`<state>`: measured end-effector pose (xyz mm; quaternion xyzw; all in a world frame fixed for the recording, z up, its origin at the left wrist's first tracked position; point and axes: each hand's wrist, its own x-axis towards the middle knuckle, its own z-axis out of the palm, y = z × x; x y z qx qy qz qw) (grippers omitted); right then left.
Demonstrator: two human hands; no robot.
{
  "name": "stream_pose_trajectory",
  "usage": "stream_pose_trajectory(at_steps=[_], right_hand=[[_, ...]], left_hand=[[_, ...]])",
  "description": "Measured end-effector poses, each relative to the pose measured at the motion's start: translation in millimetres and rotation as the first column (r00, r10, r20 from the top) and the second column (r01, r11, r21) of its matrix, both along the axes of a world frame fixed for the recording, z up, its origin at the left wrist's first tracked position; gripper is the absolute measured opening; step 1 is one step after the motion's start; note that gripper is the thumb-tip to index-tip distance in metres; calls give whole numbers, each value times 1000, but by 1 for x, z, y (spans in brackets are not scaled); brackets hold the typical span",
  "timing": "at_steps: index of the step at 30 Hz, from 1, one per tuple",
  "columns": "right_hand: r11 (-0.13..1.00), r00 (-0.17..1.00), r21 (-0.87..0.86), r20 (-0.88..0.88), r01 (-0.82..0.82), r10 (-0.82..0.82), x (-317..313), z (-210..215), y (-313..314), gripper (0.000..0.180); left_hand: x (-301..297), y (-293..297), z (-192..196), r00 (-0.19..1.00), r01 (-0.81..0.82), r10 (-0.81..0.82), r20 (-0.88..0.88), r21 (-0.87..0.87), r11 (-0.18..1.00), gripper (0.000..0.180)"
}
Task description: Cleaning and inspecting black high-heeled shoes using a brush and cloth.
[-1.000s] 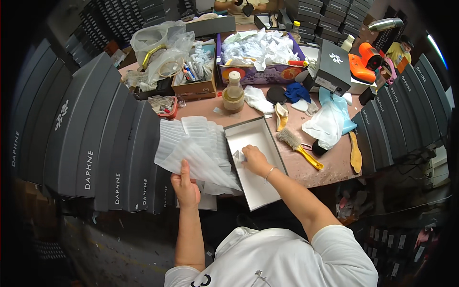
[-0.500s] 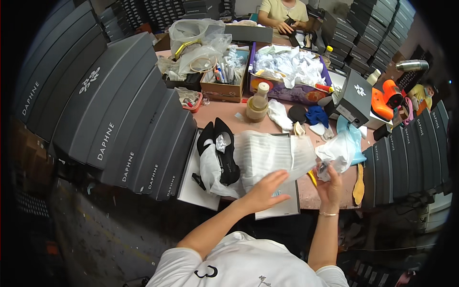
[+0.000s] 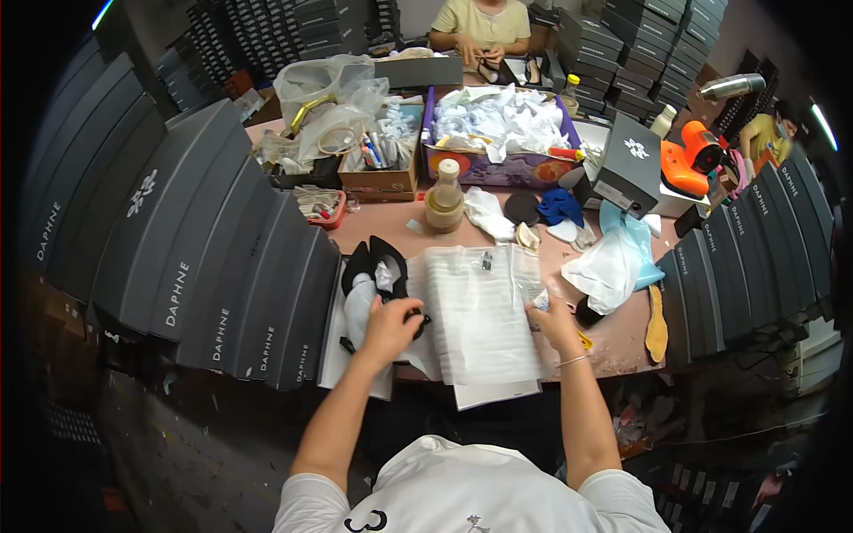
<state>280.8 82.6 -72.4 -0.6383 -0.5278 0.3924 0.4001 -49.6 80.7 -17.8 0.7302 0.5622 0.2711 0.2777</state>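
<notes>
My left hand (image 3: pixel 389 330) is closed around the heel part of a black shoe (image 3: pixel 402 286) in the pair with pointed toes. White tissue (image 3: pixel 360 306) is stuffed in and laid along the shoes, which rest in a light-lined open box (image 3: pixel 380 384). To their right a white translucent foam sheet (image 3: pixel 484 311) lies spread over another box part (image 3: pixel 498 393). A tiny dark and silvery piece (image 3: pixel 486 260) shows near the sheet's far edge. By the sheet's right edge my right hand (image 3: pixel 557 323) pinches a small white and bluish packet (image 3: pixel 540 300).
Tall stacks of dark grey shoeboxes (image 3: pixel 204 258) flank the left, with more (image 3: pixel 751 258) on the right. Beyond the sheet stand a bottle (image 3: pixel 444 204) and a purple carton (image 3: pixel 498 169) of crumpled paper. A wooden spatula-like tool (image 3: pixel 656 324) lies right. Another person (image 3: pixel 484 31) works opposite.
My left hand has moved left from the foam sheet onto the black shoe. My right hand has come left to the sheet's edge, leaving the white cloth-like bundle. The sheet now lies flatter.
</notes>
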Motion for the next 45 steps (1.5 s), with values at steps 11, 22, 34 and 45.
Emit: stream_pose_trajectory(at_steps=[11, 22, 34, 45], right_hand=[[986, 924, 145, 381, -83, 21, 64, 65, 0, 19], [884, 801, 399, 596, -243, -49, 113, 78, -12, 30], [822, 758, 510, 632, -253, -159, 94, 70, -47, 35], [839, 764, 491, 627, -235, -153, 103, 59, -48, 34]], left_hand=[[-38, 74, 174, 932, 143, -83, 352, -149, 978, 20], [-62, 119, 131, 978, 155, -118, 169, -225, 962, 13], [-23, 62, 79, 646, 358, -219, -731, 37, 933, 67], [15, -36, 69, 971, 219, -165, -173, 365, 905, 39]])
